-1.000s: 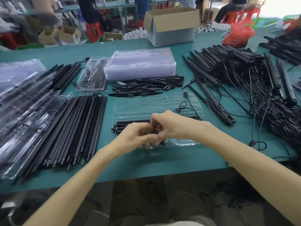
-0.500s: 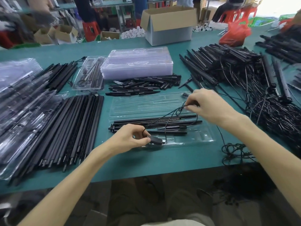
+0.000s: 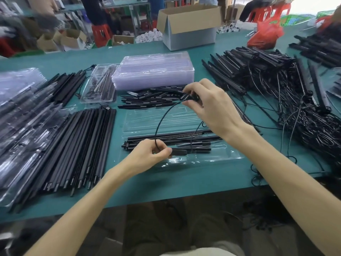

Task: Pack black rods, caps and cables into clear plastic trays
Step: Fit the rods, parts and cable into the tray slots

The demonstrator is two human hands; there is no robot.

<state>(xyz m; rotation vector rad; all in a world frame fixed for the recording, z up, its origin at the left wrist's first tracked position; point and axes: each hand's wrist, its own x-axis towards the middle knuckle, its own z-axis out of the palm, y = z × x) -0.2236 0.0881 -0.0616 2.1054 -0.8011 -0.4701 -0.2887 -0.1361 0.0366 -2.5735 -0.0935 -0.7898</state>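
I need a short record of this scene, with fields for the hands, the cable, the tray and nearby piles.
Left hand: pinches a black plug and cable over the tray
Right hand: pinches the cable farther along, higher up
Cable: arcs between both hands
Tray: clear, holds black rods
Left of tray: loose rods
Behind tray: caps, stacked trays
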